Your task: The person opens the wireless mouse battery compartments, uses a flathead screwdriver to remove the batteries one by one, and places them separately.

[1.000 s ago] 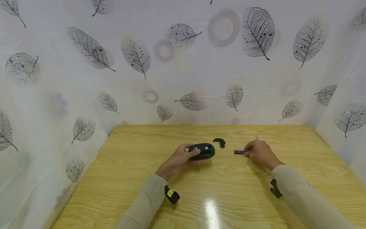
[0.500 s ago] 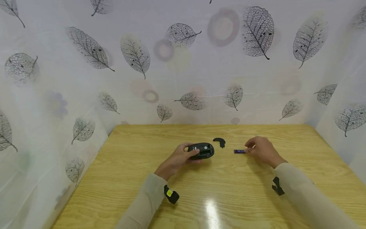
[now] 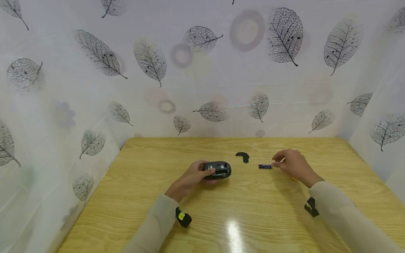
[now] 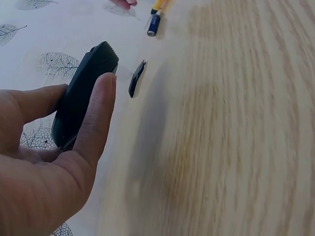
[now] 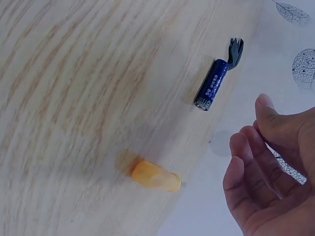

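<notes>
My left hand [image 3: 189, 178] grips a black computer mouse [image 3: 225, 169], underside up with its battery slot uncovered; the thumb lies across the bottom. In the left wrist view the mouse [image 4: 81, 96] is held tilted above the table, between thumb and fingers. A dark blue battery [image 3: 264, 167] lies on the table to the right of it. Just beyond the battery's right end hovers my right hand [image 3: 294, 165], its fingers loosely bent and holding nothing. The right wrist view shows a gap between those fingers and the battery [image 5: 211, 84].
A curved black battery cover [image 3: 243, 156] lies behind and left of the battery. An orange object, like a short handle [image 5: 155, 176], rests on the table near my right hand, mostly hidden in the head view. A leaf-patterned curtain [image 3: 221, 80] borders the wooden table [image 3: 240, 211].
My right hand has let go of the battery's end and drawn back slightly to the right. My left hand has shifted a little left with the mouse. The battery cover stays put.
</notes>
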`<action>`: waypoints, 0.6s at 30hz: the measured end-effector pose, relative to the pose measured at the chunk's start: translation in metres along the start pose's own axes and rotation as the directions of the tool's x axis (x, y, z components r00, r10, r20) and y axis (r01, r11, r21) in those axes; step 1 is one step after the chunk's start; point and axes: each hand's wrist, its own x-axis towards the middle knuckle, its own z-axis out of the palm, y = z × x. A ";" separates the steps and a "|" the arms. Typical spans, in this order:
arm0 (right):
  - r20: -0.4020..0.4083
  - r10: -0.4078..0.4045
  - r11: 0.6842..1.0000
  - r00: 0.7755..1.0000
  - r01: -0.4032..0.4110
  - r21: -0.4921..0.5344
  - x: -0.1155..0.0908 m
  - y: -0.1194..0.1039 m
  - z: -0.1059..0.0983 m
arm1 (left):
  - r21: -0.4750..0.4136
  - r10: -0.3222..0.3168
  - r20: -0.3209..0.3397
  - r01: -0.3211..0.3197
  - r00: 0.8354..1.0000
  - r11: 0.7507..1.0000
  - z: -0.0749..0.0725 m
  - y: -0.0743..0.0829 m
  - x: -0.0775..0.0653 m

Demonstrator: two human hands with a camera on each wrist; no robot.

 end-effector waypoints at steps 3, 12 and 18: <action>-0.006 -0.001 1.000 1.000 0.001 -0.004 -0.001 -0.001 0.000 | 0.024 -0.015 -0.017 0.016 1.000 1.000 -0.003 -0.002 -0.002; -0.012 -0.010 1.000 1.000 0.010 -0.015 -0.004 -0.003 0.000 | 0.068 -0.055 -0.087 0.061 0.995 0.996 -0.010 -0.009 -0.006; -0.023 -0.025 0.999 0.999 0.025 -0.022 -0.006 -0.002 -0.001 | 0.106 -0.068 -0.107 0.079 0.992 0.991 -0.013 -0.012 -0.006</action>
